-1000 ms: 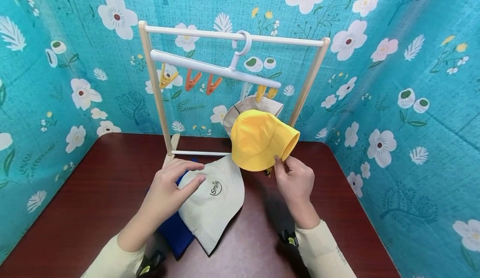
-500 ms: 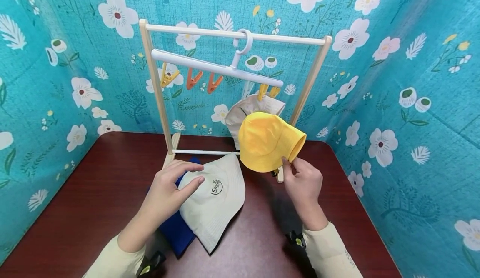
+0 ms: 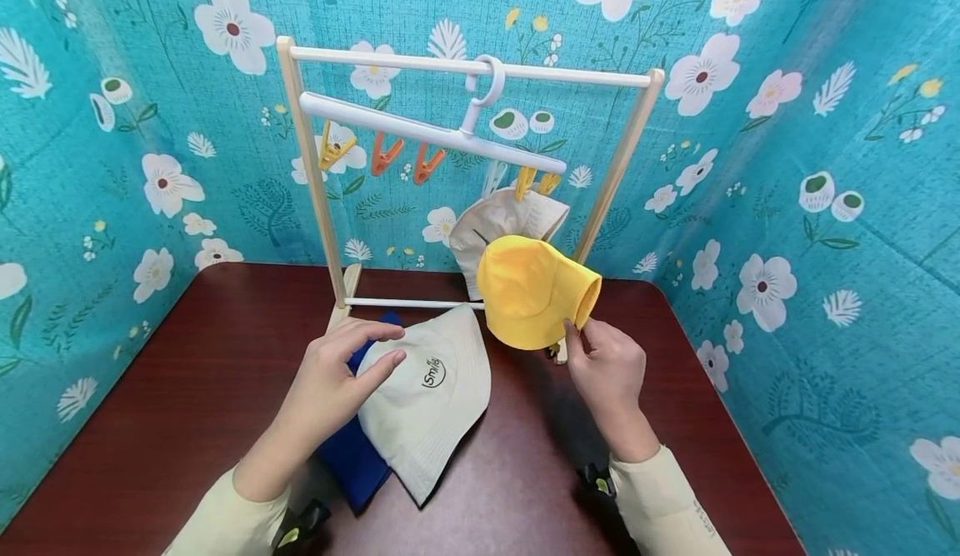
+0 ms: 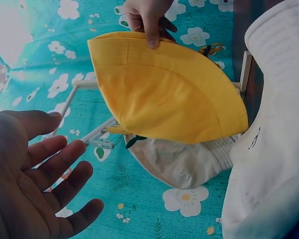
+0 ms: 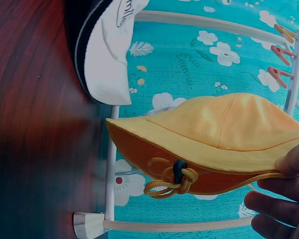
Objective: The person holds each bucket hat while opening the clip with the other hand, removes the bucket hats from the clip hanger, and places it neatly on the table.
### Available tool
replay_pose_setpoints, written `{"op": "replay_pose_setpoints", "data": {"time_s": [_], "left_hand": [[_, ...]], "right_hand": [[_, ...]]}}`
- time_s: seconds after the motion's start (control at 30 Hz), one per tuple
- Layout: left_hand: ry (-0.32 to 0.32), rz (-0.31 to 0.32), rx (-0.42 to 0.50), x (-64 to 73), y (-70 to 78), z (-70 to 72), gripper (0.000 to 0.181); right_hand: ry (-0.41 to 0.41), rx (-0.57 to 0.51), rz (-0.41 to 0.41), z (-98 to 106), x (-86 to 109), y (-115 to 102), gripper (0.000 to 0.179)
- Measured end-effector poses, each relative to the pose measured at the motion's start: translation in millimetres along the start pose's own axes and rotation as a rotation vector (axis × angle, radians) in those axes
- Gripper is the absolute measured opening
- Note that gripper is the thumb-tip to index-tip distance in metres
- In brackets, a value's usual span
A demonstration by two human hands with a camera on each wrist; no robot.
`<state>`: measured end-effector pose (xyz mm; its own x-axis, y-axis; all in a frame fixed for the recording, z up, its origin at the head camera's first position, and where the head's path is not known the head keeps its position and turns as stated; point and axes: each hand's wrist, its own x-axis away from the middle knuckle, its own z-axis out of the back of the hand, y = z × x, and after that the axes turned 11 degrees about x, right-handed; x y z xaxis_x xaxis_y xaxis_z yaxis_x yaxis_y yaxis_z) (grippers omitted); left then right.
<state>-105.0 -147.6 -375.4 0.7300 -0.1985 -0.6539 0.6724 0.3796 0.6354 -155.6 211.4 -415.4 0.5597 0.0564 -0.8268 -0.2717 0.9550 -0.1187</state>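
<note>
My right hand (image 3: pixel 609 366) pinches the brim of a yellow bucket hat (image 3: pixel 525 289) and holds it above the table's right half. In the right wrist view a yellow cord with a black toggle (image 5: pixel 179 172) hangs at the hat's opening. My left hand (image 3: pixel 337 381) is raised with fingers spread and holds nothing. Beside and partly under it lies a cream bucket hat (image 3: pixel 442 398) with "Smile" lettering. A dark blue hat (image 3: pixel 356 473) shows from beneath the cream one. Behind the yellow hat, a beige hat (image 3: pixel 480 227) hangs from clips, its lower part partly hidden.
A wooden rack (image 3: pixel 311 181) stands at the table's back. From its bar hangs a white hanger (image 3: pixel 405 128), tilted, with orange clips (image 3: pixel 386 154) and yellow clips (image 3: pixel 330 149). Flowered blue cloth (image 3: pixel 757 356) surrounds the dark red table (image 3: pixel 217 356).
My right hand has moved a little right with the yellow hat, which then sinks slightly and swings a bit. The left hand has stayed nearly still.
</note>
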Motion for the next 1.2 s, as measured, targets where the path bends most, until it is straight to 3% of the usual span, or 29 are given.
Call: {"op": "replay_pose_setpoints", "data": {"time_s": [0.17, 0.5, 0.87, 1.07, 1.2], "left_hand": [[0.010, 0.007, 0.001, -1.4, 0.0, 3.4, 0.027], [0.037, 0.015, -0.006, -2.4, -3.5, 9.9, 0.026], [0.027, 0.057, -0.028, -3.3, -6.9, 11.9, 0.026], [-0.020, 0.100, -0.100, -3.9, -6.3, 16.6, 0.026], [-0.117, 0.181, -0.135, -4.3, -6.3, 23.0, 0.023]], "right_hand": [[-0.008, 0.006, 0.035, -3.7, 3.4, 0.7, 0.034], [0.056, -0.051, 0.133, -10.7, 5.8, -2.1, 0.028], [0.035, -0.072, 0.240, -10.9, 7.1, -5.5, 0.018], [0.031, -0.068, 0.298, -11.2, 8.5, -5.7, 0.014], [0.025, -0.069, 0.334, -10.4, 9.7, -7.4, 0.015]]}}
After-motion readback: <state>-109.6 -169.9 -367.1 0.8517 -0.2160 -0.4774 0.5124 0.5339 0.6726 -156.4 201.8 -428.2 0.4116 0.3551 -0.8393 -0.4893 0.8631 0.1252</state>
